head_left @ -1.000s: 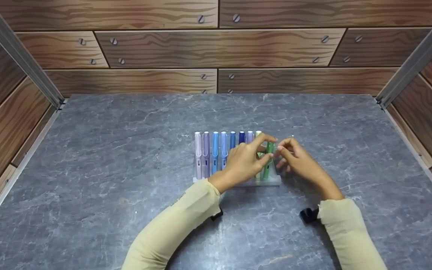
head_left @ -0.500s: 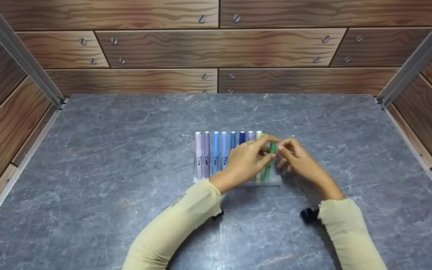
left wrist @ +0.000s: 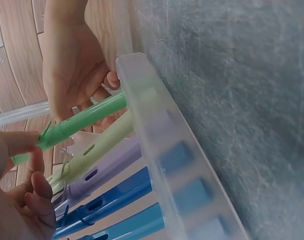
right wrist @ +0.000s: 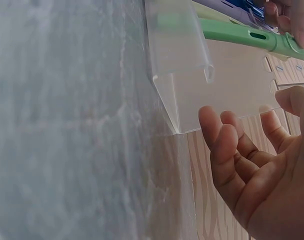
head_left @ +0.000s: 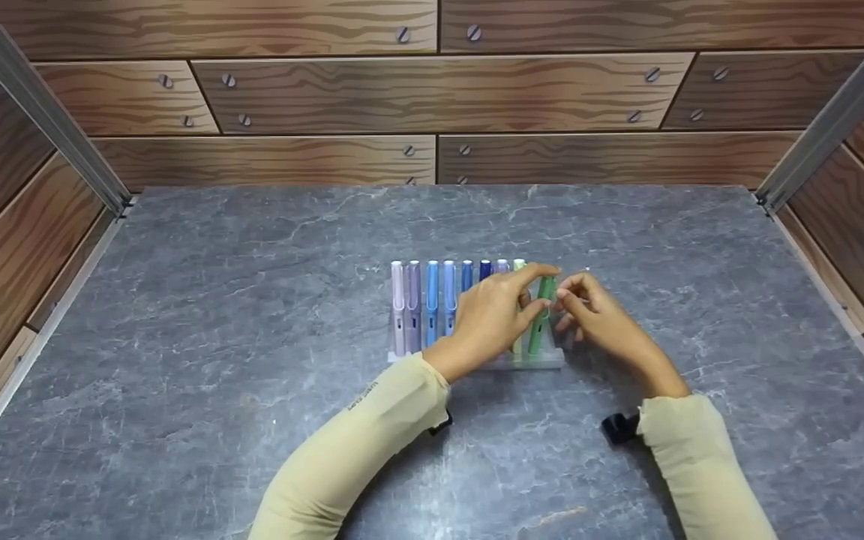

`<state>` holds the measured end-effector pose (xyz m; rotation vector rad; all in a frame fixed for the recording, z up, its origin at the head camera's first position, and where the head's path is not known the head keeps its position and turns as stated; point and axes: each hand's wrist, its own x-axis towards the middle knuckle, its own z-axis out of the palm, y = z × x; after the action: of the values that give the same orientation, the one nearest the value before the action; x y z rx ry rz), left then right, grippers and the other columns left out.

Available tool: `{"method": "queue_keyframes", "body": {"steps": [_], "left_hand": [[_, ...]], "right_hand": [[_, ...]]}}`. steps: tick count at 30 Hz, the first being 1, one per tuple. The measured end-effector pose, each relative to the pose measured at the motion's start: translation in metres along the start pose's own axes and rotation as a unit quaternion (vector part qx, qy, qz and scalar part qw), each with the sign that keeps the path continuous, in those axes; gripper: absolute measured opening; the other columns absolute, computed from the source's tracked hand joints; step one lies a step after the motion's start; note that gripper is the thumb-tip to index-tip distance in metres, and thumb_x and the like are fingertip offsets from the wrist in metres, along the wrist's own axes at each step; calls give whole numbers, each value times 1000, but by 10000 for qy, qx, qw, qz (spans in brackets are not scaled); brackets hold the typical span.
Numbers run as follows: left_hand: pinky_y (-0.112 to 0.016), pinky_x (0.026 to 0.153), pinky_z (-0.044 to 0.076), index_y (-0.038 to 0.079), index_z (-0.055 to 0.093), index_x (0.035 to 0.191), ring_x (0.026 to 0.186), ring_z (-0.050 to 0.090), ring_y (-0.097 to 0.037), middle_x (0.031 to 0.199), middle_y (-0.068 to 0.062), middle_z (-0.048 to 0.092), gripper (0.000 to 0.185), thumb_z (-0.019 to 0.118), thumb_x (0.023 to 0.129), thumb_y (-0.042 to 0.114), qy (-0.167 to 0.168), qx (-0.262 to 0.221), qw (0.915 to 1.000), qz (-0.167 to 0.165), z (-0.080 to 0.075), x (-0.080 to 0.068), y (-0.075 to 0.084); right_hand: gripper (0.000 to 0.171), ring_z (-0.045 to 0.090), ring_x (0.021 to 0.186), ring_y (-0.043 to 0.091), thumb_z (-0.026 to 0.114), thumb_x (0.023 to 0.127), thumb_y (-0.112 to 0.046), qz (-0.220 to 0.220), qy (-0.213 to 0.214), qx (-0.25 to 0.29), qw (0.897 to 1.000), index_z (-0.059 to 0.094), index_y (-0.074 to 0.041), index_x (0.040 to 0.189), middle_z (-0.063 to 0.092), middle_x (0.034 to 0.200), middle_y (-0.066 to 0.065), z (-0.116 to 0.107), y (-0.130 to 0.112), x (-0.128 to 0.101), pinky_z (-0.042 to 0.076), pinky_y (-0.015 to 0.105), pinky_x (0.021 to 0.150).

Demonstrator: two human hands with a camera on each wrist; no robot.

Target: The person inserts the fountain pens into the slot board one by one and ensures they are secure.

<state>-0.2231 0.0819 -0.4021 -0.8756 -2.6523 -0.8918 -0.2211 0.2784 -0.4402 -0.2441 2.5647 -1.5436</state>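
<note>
A clear pen stand (head_left: 552,360) holds several capped pens in a row, from pale lilac (head_left: 397,307) through blues to pale green (left wrist: 99,145). At its right end, the green pen (head_left: 539,337) leans with its top to the right and its lower end in the stand's front ledge. My left hand (head_left: 488,311) pinches the green pen near its top between thumb and fingers, and hides the middle pens in the head view. My right hand (head_left: 597,315) pinches the right edge of the stand's clear back panel (right wrist: 232,95) with thumb and forefinger; its other fingers are loosely bent.
The stand rests on a grey marbled tabletop (head_left: 252,300). Wood-patterned walls (head_left: 432,94) rise behind and at both sides, with metal posts (head_left: 64,120) at the corners. A black wrist device (head_left: 618,429) shows at the right sleeve.
The green pen's top has tilted to the right, away from its upright stance. My left hand has shifted slightly right with it. The right hand has stayed nearly still at the stand's edge.
</note>
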Motion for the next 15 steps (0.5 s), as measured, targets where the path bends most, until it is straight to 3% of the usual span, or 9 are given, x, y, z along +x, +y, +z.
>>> {"method": "queue_keyframes", "body": {"steps": [15], "left_hand": [[-15, 39, 27, 33, 55, 133, 47, 38, -2, 66, 9, 62, 44, 67, 90, 29, 97, 99, 9999, -94, 1, 0, -2]], "right_hand": [[32, 64, 75, 17, 40, 104, -29, -1, 37, 45, 10000, 38, 0, 117, 54, 106, 19, 0, 1, 1, 49, 28, 56]]}}
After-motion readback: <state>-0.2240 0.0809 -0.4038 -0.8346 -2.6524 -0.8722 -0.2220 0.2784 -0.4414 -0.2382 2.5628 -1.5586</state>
